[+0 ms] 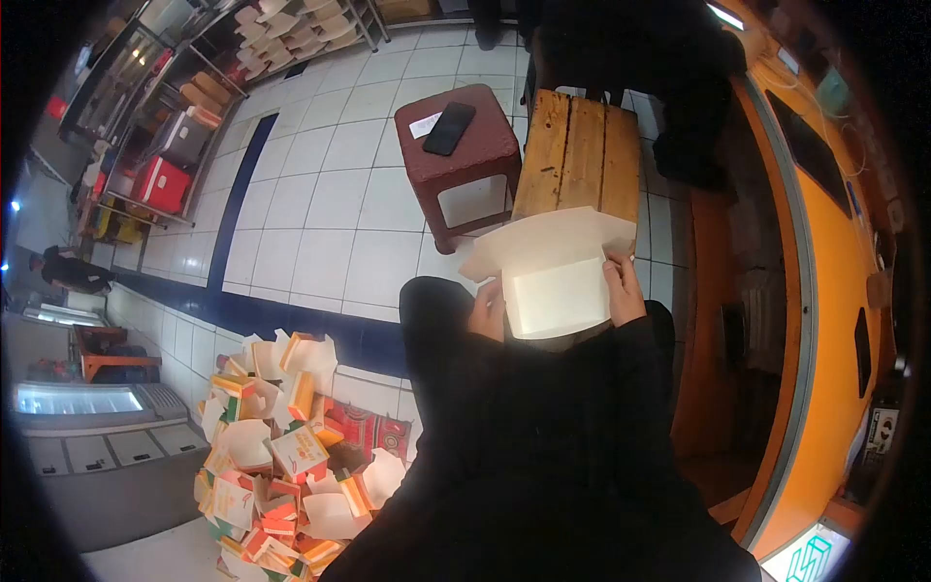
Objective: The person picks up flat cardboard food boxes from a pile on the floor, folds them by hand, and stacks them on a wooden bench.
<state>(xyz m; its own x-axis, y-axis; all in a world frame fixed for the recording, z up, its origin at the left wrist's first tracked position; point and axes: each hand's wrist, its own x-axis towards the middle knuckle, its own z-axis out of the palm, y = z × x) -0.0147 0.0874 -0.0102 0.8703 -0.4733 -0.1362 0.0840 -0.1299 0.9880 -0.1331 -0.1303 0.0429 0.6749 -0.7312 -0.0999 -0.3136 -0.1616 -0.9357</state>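
Between my two hands is a paper food box, its pale inside facing up and its wide lid flap spread out on the far side. My left hand is closed on the box's left wall. On the opposite wall, my right hand grips with the thumb near the top edge. The box is over my lap, at the near end of a wooden bench. What is under the box is hidden.
A maroon stool with a black phone stands beyond the box. Many folded printed boxes lie heaped on the floor at left. An orange counter runs along the right. Another person is far left; someone in dark clothes is ahead.
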